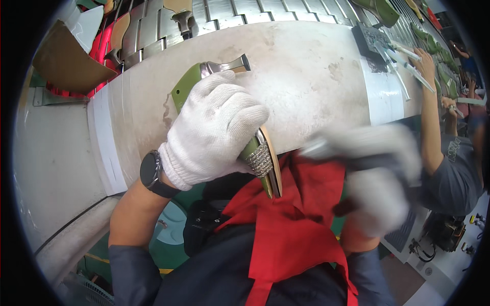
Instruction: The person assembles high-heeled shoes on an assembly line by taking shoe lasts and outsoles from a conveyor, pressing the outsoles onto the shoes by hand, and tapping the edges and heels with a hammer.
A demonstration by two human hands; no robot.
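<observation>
My left hand [217,120], in a white knit glove, is closed around a green high-heeled sandal [189,84]. The sandal's shiny metallic heel [224,66] sticks out beyond my fingers, over the worktable. Below my hand shows its toe end, with a glittering silver strap [260,160] and a tan edge, above the red apron [291,229]. My right hand [377,196], also gloved in white, is to the right of the sandal and apart from it. Motion smears its fingers. Dark and pale blurred shapes lie at it, and I cannot tell what they are.
Ahead lies a pale, stained worktable [306,71]. Behind it runs a slatted metal conveyor [275,10] with shoe parts on it. A curved brown panel [71,64] stands at far left. On the right, a co-worker's arm [431,122] reaches toward thin white sticks [408,64] by a dark block [370,43].
</observation>
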